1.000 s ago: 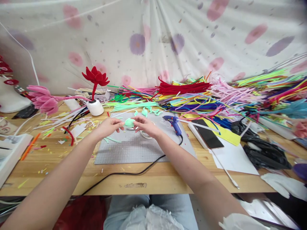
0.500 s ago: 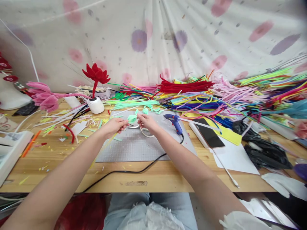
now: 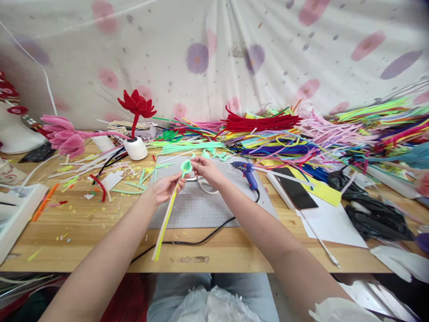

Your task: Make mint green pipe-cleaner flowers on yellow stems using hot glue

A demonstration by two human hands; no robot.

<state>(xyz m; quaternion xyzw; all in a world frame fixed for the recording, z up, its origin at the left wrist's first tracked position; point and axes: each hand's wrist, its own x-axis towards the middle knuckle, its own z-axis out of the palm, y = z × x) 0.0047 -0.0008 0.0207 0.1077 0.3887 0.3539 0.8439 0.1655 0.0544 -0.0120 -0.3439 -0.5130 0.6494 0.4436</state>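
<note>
My left hand [image 3: 166,189] is closed around the top of a yellow and a white pipe cleaner [image 3: 165,226], whose long ends slant down toward the table's front edge. A mint-green cupped pipe-cleaner piece [image 3: 186,166] sits at the top of them, between my two hands. On its right edge, the fingertips of my right hand [image 3: 208,171] pinch it. Beneath lies a grey cutting mat [image 3: 201,214], with scissors [image 3: 208,187] partly hidden by my right hand. More mint-green shaped pieces [image 3: 221,156] rest at the mat's back edge.
A purple glue gun [image 3: 247,173] lies right of my hands, its black cable [image 3: 194,242] crossing in front. Further right are a phone [image 3: 296,190] and white paper [image 3: 330,228]. Behind, pipe-cleaner bundles [image 3: 261,121] are piled. A red flower [image 3: 136,105] stands in a white pot [image 3: 136,148].
The green piece has turned so its hollow shows, and the yellow and white pipe cleaners now swing into plain view below my left hand. My left hand has shifted slightly right and nearer.
</note>
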